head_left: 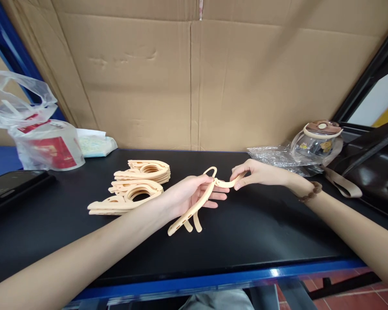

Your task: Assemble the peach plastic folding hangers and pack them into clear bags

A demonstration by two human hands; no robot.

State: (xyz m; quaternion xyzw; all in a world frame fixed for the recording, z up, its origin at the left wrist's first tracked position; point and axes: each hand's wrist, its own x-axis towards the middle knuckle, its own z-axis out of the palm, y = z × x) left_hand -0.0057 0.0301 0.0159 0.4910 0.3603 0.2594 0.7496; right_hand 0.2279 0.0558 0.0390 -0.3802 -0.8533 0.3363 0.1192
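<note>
A beige plastic folding hanger [197,207] is held between both hands above the black table. My left hand [194,193] grips it near the middle joint, thumb on top and the other fingers stretched out beneath. One long slotted arm slants toward me from there, with two short curved strips hanging below it. My right hand [250,173] pinches the curved piece on the right side between thumb and fingers. At the top, a loop-shaped hook stands up from the joint. Left of my left hand lie two stacks of folded beige hangers, a farther stack [157,173] and a nearer stack [116,206].
At the left are a phone [13,185], a plastic bag with a tub [51,144] and a tissue pack [97,145]. A clear bottle [317,144], crinkled plastic wrap [271,154] and a dark bag [371,172] sit at the right. Cardboard [142,86] walls the back.
</note>
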